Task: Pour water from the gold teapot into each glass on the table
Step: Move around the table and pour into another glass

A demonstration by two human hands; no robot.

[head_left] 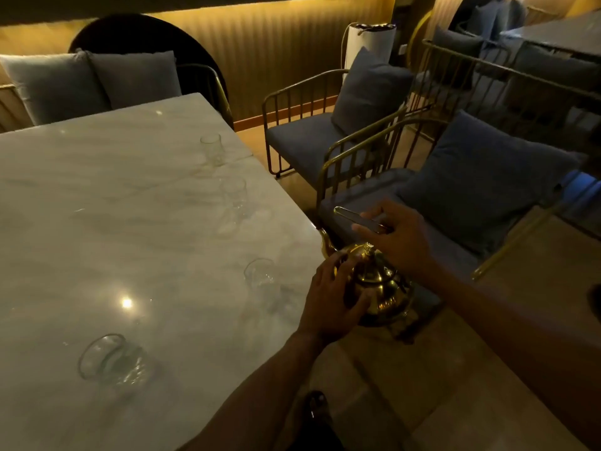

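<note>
The gold teapot [377, 281] hangs in the air just off the right edge of the marble table [97, 196], its spout pointing toward the table. My right hand [395, 237] grips the teapot's thin arched handle from above. My left hand [328, 297] lies flat against the pot's left side and lid. Several clear glasses stand along the table's right side: one far [212, 148], one in the middle [234, 198], one close to the teapot [261, 275] and one nearest me [110, 359]. Whether they hold water I cannot tell.
Gold-framed chairs with blue cushions [474, 187] stand right of the table, one directly behind the teapot. A cushioned bench [91, 79] runs along the table's far end. Another table [553, 34] is at the back right. My shoe [317, 408] shows on the floor below.
</note>
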